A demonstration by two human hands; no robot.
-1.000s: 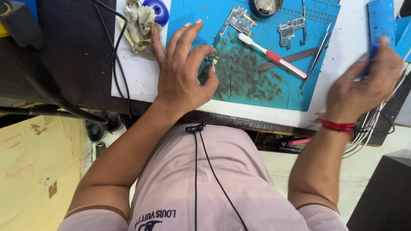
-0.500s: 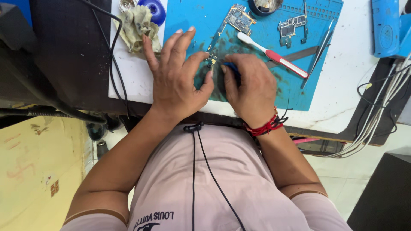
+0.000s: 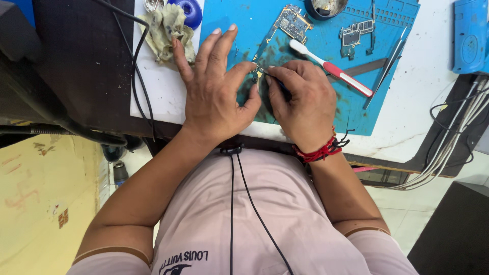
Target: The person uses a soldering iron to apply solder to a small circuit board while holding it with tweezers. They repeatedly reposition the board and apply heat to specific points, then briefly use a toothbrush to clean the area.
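On the blue work mat [image 3: 316,109], seen from the head camera, both hands meet over a tiny electronic part [image 3: 256,73] that lies near the mat's near-left area. The left hand [image 3: 216,94] rests flat-ish with fingers spread, its thumb and forefinger pinching the part down to steady it. The right hand [image 3: 300,102] is closed around a thin dark tool [image 3: 279,86] whose tip touches the part; a red thread band sits at that wrist.

Farther back on the mat lie a circuit board [image 3: 291,21], a smaller board [image 3: 356,34], a white-and-red toothbrush [image 3: 331,67] and tweezers [image 3: 387,66]. A crumpled cloth [image 3: 168,28] sits on the white tabletop [image 3: 153,97] just left of the mat, and a blue box [image 3: 469,35] stands well to the right beside a bundle of cables.

The part looks very light, stiff and fragile, and likely to skid or flip under pressure; holding it by its edges with fingertips, clear of any contacts, seems the safest grip.
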